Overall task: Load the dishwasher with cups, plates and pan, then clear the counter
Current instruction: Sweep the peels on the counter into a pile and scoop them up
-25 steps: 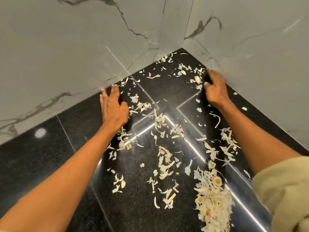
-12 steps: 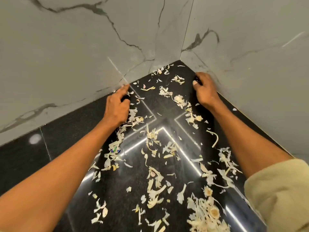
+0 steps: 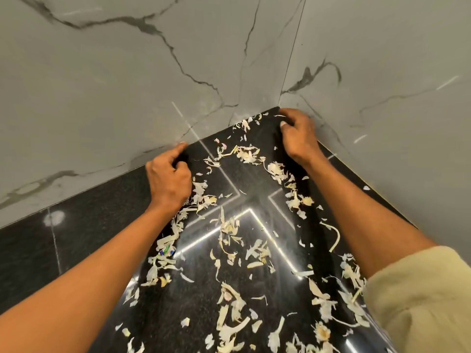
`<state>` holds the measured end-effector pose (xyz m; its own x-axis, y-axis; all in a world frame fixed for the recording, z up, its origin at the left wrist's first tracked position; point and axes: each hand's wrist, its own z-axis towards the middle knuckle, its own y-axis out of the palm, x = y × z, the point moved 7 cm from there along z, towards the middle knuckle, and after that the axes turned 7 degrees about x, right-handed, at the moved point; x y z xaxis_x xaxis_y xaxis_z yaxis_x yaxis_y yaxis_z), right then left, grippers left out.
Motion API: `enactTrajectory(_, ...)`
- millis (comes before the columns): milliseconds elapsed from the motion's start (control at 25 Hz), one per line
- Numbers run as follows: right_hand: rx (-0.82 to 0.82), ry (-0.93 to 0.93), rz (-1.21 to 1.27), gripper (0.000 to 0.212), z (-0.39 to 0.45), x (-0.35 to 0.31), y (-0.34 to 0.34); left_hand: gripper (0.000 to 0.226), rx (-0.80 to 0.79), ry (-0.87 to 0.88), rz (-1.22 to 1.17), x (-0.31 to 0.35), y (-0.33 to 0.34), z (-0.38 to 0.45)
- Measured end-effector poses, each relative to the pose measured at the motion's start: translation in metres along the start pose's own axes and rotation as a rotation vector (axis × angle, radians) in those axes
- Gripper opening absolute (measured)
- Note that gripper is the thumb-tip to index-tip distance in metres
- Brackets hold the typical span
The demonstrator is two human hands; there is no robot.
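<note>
Pale onion and garlic peels (image 3: 230, 226) lie scattered over the black polished counter (image 3: 89, 225), which runs into a wall corner. My left hand (image 3: 168, 179) rests on the counter by the left wall, fingers curled under, with a line of peels along its inner edge. Close to the corner, my right hand (image 3: 298, 138) presses on the counter with its fingers curled too, and peels trail beside its wrist. I see nothing held in either hand. No cups, plates, pan or dishwasher are in view.
Grey marble walls (image 3: 102, 85) close the counter on the left and right and meet at the corner (image 3: 279, 107). A thicker heap of peels (image 3: 234, 324) lies near the bottom edge. A small blue-green scrap (image 3: 166, 250) sits among the peels by my left forearm.
Both hands curled their fingers and dragged peels inward from the walls. My right hand reached deeper toward the corner. The view came closer to the counter.
</note>
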<state>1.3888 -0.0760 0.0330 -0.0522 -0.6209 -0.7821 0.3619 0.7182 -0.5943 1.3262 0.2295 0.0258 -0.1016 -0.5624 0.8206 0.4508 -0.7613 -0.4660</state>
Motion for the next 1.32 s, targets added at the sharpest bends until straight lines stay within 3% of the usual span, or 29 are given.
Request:
enactTrajectory(120, -0.136, 0.036, -0.273, 0.058, 0.013, 0.013, 0.015, 0.05, 0.003, -0.097, -0.038, -0.016, 0.006, 0.007)
enactTrajectory(200, -0.234, -0.03, -0.322, 0.06, 0.005, 0.0, 0.035, 0.053, -0.064, -0.078, -0.036, -0.018, 0.013, 0.009)
enactTrajectory(280, -0.271, -0.117, -0.136, 0.054, -0.008, -0.017, 0.047, 0.058, -0.171, -0.011, -0.05, -0.019, 0.019, 0.008)
enactTrajectory(400, -0.123, 0.034, 0.282, 0.043, -0.011, -0.012, 0.037, 0.058, -0.286, 0.136, -0.192, -0.01, 0.024, 0.003)
enactTrajectory(480, 0.032, 0.121, 0.302, 0.041, 0.006, -0.002, 0.029, 0.052, -0.22, 0.164, -0.256, -0.006, 0.019, 0.003)
enactTrajectory(520, 0.032, 0.125, 0.242, 0.043, 0.015, 0.0, 0.031, 0.05, -0.128, 0.114, -0.267, -0.008, 0.015, 0.006)
enactTrajectory(640, -0.125, -0.014, -0.11, 0.05, 0.012, -0.018, 0.06, 0.046, 0.14, -0.1, -0.136, -0.021, 0.0, 0.014)
enactTrajectory(760, -0.319, -0.282, -0.175, 0.048, -0.018, -0.036, 0.082, 0.045, 0.183, -0.147, 0.022, -0.023, 0.001, 0.011)
enactTrajectory(880, -0.306, -0.183, 0.143, 0.044, -0.024, -0.034, 0.071, 0.047, 0.045, -0.049, 0.021, -0.018, 0.01, 0.014)
enactTrajectory(960, -0.228, -0.142, 0.09, 0.047, -0.016, -0.034, 0.068, 0.05, -0.146, 0.084, -0.004, -0.007, 0.021, 0.01)
enactTrajectory(1080, -0.338, -0.283, -0.044, 0.048, -0.027, -0.054, 0.095, 0.05, -0.282, 0.227, -0.09, 0.006, 0.025, 0.002)
enactTrajectory(1200, -0.309, -0.163, 0.206, 0.042, -0.04, -0.065, 0.101, 0.047, -0.063, 0.114, -0.195, -0.007, 0.009, 0.01)
enactTrajectory(1320, -0.31, -0.246, 0.092, 0.049, -0.042, -0.073, 0.109, 0.046, 0.187, -0.122, -0.253, -0.027, -0.004, 0.016)
